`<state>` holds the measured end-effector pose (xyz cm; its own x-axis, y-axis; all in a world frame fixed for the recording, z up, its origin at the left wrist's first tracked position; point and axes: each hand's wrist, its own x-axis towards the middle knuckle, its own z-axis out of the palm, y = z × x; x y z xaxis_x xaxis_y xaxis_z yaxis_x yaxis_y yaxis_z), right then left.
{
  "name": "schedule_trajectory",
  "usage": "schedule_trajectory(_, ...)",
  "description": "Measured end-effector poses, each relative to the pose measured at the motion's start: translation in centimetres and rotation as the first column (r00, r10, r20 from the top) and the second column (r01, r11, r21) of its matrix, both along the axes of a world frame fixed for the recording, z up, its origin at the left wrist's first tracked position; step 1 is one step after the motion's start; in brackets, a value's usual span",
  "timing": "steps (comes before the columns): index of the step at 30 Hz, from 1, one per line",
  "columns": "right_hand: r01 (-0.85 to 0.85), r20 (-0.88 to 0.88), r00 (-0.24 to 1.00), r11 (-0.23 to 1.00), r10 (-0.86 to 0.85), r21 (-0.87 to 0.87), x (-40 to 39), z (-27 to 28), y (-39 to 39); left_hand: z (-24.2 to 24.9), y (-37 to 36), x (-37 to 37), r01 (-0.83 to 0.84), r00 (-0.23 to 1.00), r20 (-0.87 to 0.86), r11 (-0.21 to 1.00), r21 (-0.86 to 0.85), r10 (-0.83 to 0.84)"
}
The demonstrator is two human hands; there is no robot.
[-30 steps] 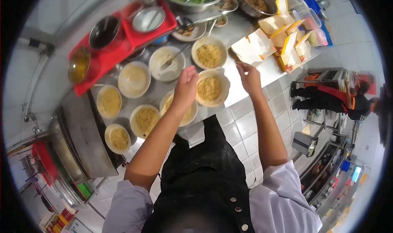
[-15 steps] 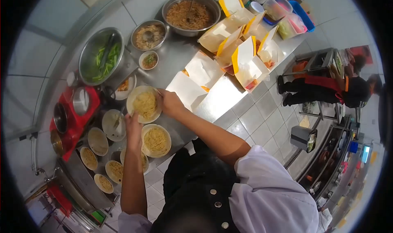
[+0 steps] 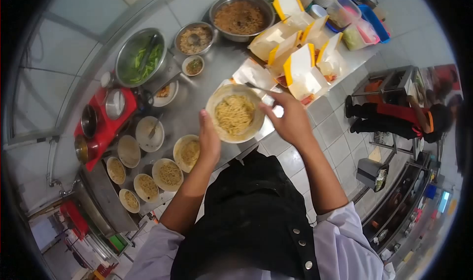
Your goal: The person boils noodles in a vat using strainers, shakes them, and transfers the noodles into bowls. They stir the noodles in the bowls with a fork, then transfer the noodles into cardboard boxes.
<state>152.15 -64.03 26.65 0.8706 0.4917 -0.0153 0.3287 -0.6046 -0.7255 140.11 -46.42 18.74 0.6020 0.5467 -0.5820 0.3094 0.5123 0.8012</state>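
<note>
A pale bowl (image 3: 213, 116) with yellow noodles (image 3: 234, 115) in it is held up in front of me, over the steel counter. My left hand (image 3: 209, 143) grips its left side, thumb up along the rim. On the other side, my right hand (image 3: 286, 116) holds a slim metal utensil (image 3: 261, 88), whose dark tip lies by the bowl's far rim; its exact kind I cannot tell. That hand's thumb is right at the bowl's edge. Below and left of my left hand stand another noodle bowl (image 3: 187, 153) and a bowl with darker noodles (image 3: 168, 175).
Open yellow-and-white takeaway boxes (image 3: 299, 73) stand at the right. Metal bowls of minced topping (image 3: 240, 15) and greens (image 3: 143, 58) line the back. A red tray (image 3: 101, 138) with metal bowls sits left. A person (image 3: 394, 120) stands across the tiled floor.
The bowl of noodles has moved right and toward me, away from the other bowls, with both hands. The right hand has slid off the bowl's side, and the utensil now shows clearly.
</note>
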Motion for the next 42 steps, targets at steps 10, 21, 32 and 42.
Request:
schedule_trajectory(10, -0.201, 0.272, 0.897, 0.871, 0.347, -0.449, 7.8, 3.5, -14.2, -1.7, -13.7, 11.5, 0.241, 0.951, 0.149, 0.952, 0.186, -0.27)
schedule_trajectory(21, -0.254, 0.155, 0.911, 0.815, 0.383, -0.521, 15.8, -2.3, -19.3, -4.4, -20.4, 21.0, 0.072, 0.99, 0.086, 0.925, 0.373, -0.111)
schedule_trajectory(32, -0.181, 0.133, 0.951, 0.849, 0.281, -0.497, 19.7, -8.6, -21.8, -5.0, -22.4, 23.2, 0.102, 0.984, 0.051, 0.775, 0.623, -0.171)
schedule_trajectory(42, -0.104, 0.152, 0.967, 0.858, 0.206, -0.503, 18.9, -11.0, -23.8, -4.1, -23.1, 23.8, 0.205, 0.964, -0.065, 0.562, 0.802, -0.26)
